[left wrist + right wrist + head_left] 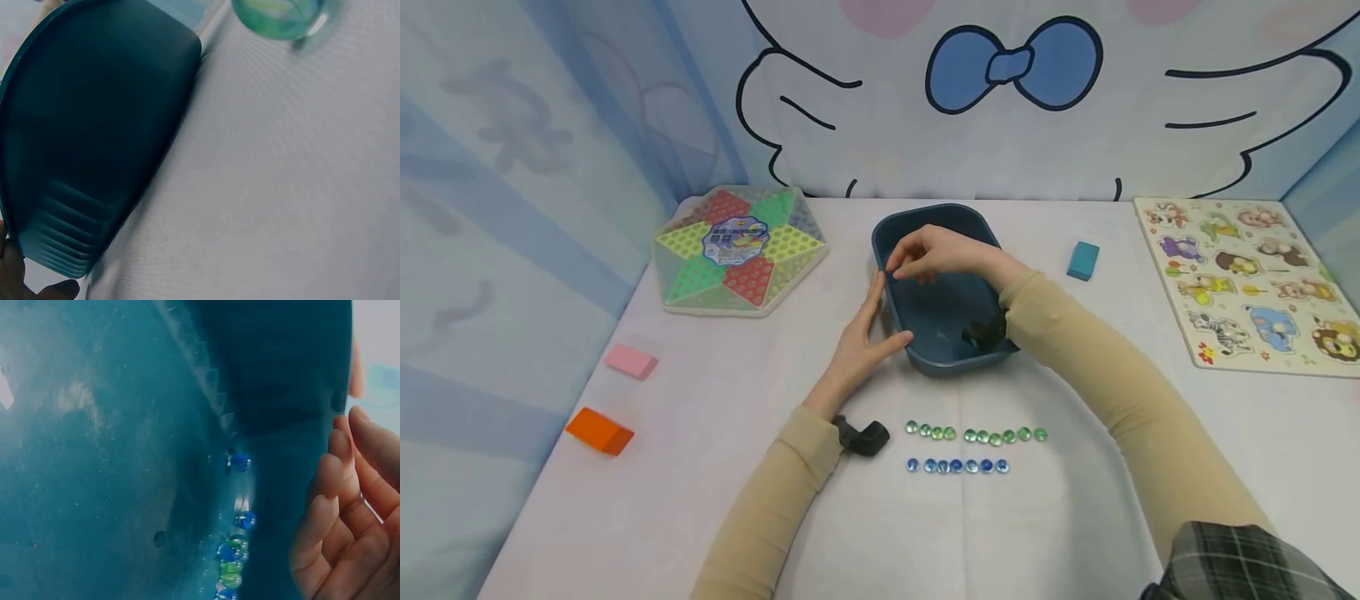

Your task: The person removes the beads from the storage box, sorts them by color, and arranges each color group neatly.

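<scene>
A dark teal plastic bin (951,321) stands on the white table. My left hand (857,342) rests against its left side, fingers straight along the outside and thumb at the rim. Over the bin, my right hand (943,254) has bent fingers, with thumb and index tips close together at the left rim. Whether they pinch anything is unclear. Inside the bin, several blue and green glass marbles lie along the foot of the wall, among them a blue marble (240,463). In front of the bin lie a row of green marbles (996,438) and a row of blue marbles (957,466).
A hexagonal game box (741,250) lies at the back left, and an animal puzzle board (1255,287) at the right. A teal block (1083,261) sits right of the bin. At the left edge are a pink block (631,361) and an orange block (599,431).
</scene>
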Tool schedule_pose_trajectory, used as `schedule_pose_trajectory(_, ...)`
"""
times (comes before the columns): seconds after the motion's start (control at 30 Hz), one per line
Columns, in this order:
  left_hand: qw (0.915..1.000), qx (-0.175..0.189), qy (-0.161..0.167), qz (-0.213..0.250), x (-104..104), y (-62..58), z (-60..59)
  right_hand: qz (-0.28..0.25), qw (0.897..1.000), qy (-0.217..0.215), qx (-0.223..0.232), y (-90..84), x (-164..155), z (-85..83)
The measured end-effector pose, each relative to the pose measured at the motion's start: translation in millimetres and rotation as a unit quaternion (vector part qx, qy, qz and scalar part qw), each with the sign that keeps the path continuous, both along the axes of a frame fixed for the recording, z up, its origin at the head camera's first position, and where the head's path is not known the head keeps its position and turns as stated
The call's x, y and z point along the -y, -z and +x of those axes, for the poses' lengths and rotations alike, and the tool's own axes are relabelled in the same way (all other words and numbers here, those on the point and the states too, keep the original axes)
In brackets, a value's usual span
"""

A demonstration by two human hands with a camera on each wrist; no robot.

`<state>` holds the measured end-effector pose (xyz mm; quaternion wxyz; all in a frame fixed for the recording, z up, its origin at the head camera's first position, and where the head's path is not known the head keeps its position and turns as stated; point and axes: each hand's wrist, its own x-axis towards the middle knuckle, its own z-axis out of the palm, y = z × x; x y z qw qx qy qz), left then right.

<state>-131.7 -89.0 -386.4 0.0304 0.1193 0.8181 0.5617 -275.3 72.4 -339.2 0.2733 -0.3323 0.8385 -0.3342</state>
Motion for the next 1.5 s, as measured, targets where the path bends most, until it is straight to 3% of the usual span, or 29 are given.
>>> schedule_pose_trajectory(0.33, 1.0, 0.005, -0.003, 0.0, -1, -0.3, 0.3, 0.08, 0.995, 0.027, -0.053, 16.1, 4, -13.0)
schedule_pose_trajectory(0.7, 1.0, 0.006, 0.0, 0.0, -2, -1.4, 0.8, 0.095, 0.99, 0.042, -0.096, 26.3, 13, -15.0)
schedule_pose_trajectory(1.5, 0.9999, 0.012, -0.006, 0.0, -2, -0.6, 1.7, 0.132, 0.986, 0.029, -0.099, 23.3, 23, -11.6)
